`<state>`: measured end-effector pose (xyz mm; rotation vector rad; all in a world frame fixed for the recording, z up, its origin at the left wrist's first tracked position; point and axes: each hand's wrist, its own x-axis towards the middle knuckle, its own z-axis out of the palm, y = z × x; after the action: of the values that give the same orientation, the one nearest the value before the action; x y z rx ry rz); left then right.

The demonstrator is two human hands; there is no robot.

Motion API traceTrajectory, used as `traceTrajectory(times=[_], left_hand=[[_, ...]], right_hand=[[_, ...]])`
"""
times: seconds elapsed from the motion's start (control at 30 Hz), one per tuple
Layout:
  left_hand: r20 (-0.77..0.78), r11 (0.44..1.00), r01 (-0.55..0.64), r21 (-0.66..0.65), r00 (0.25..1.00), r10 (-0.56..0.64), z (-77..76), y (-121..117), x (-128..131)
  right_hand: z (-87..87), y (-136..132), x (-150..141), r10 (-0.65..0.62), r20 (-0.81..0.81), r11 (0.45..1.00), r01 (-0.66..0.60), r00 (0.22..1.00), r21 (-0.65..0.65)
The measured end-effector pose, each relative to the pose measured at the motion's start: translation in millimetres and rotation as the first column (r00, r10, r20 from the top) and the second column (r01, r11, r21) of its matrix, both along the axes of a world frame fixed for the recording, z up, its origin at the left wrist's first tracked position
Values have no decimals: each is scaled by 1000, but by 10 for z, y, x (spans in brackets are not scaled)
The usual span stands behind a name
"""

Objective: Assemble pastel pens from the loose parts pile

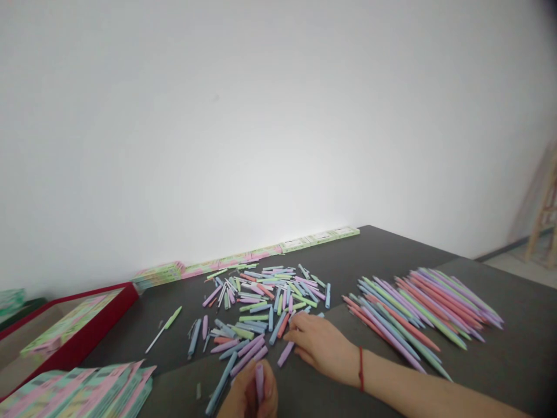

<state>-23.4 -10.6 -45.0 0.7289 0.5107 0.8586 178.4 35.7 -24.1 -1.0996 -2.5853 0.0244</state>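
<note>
Two bare hands work over a dark matte tabletop [391, 249]. From my remote seat, I read the left hand [248, 395] as closed, its fingers curled around a lilac pen [260, 383] that stands nearly upright in its grip. The right hand [322, 347], with a thin red string bracelet [361, 368] at the wrist, lies low with its fingers curved forward, and I cannot tell whether it pinches anything. Its fingertips [292, 332] reach the near edge of a loose heap of pastel pens [256, 307], slim matte barrels in lilac, sky blue, mint and coral, crossed at all angles. A separate lilac pen [286, 354] lies just beside those fingers, and the left hand sits at the heap's near edge.

Well to the right of the heap, a tidier sheaf of pastel pens [422, 316] lies in long overlapping diagonals. To its left, a white pen with a green end [164, 330] lies alone. Further left, a red-rimmed tray [108, 307] holds pink and mint printed cards, and a fanned stack of similar cards [78, 392] sits at the near corner. More cards [243, 257] run in a strip along the white wall [261, 128], and a wooden stool [542, 215] stands beyond the tabletop.
</note>
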Motion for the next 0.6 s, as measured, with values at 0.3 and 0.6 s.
traceTrajectory(times=[0.3, 0.6], left_hand=[[-11, 996, -83, -12, 997, 83, -47, 54, -47], [-121, 996, -86, 21, 989, 88, -112, 73, 6]], right_hand=[[116, 22, 46, -66, 17, 998, 66, 998, -15], [138, 383, 279, -223, 190, 974, 227, 956, 0]])
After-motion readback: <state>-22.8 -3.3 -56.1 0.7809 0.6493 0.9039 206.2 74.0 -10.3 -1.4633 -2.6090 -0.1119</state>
